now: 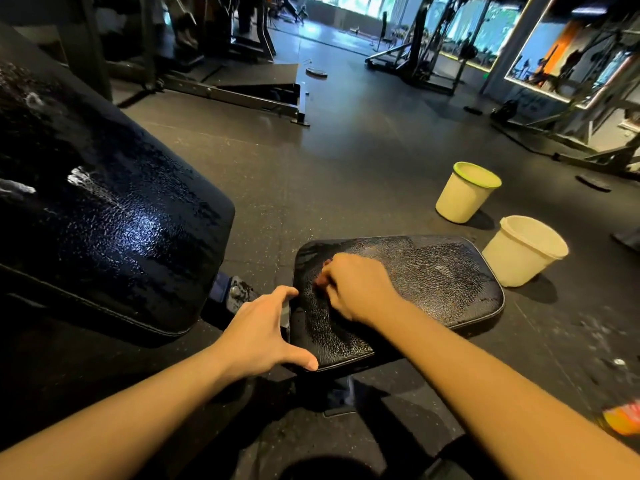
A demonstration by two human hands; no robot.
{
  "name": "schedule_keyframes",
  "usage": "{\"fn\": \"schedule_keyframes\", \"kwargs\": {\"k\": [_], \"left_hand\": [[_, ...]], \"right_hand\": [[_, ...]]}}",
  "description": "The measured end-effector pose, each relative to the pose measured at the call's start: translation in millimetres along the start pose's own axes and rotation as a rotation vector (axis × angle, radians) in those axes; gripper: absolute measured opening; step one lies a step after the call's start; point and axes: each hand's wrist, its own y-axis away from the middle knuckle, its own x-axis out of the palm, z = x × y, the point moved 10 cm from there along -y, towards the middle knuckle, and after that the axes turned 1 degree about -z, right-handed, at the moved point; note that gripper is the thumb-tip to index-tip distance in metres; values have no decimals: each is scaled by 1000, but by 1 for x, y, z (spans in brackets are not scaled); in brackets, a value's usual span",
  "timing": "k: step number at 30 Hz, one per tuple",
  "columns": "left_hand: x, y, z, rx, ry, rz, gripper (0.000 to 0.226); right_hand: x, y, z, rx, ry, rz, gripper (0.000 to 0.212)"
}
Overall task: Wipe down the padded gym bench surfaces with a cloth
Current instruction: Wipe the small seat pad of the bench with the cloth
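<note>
Two hands work the seat (433, 278) of a black gym bench: your left hand (263, 334) is spread wide across the seat's near-left corner, thumb along the near edge and fingers reaching up the left edge, bracing rather than grasping. Your right hand (353, 289) lies on top of the seat toward its left end, fingers curled tight over a small reddish cloth (321, 279), of which only a scrap shows past the knuckles; the cloth is pressed against the padding. The seat's grained surface glistens with moisture, most of all on its left half. Left of the seat, the big tilted backrest (104, 220) also shines wet, with white streaks on its face. Right of the seat, two pale buckets stand on the rubber floor (346, 150): a plain one (519, 258) just beside the seat's far-right corner, and a green-rimmed one (460, 199) a little beyond it. Well to the seat's near right, at the frame's edge, an orange item (623, 417) is too blurred to identify.
</note>
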Motion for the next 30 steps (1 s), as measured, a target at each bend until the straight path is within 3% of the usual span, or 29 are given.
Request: {"fn": "schedule_keyframes", "kwargs": {"k": [2,5,7,12,17,19,23,25,30], "left_hand": [[1,0,1,-2,-7,-3,135],[2,1,3,-9,6,-15,135],[2,1,3,-10,11,-13,136],[-1,-3,-2,1,-64,-13,137],[-1,-2,-2,2,-51,-17,136],[-2,-1,-2,4,-43,-12,136],[-6,0,-6,12,-55,-8,138],[-5,0,-8,10,-54,-4,137],[-4,1,-8,13,-45,-12,132]], "right_hand": [[-5,-4,-8,-27,67,8,23],[-20,-54,-50,141,134,-47,18],[-23,-64,-51,158,79,-73,19],[-6,26,9,-142,31,70,24],[-21,-56,-44,110,137,-78,18],[-19,-58,-38,113,111,-82,19],[-7,48,15,-212,36,67,24],[-18,80,13,-266,24,74,23],[-47,16,-73,162,215,-137,21]]}}
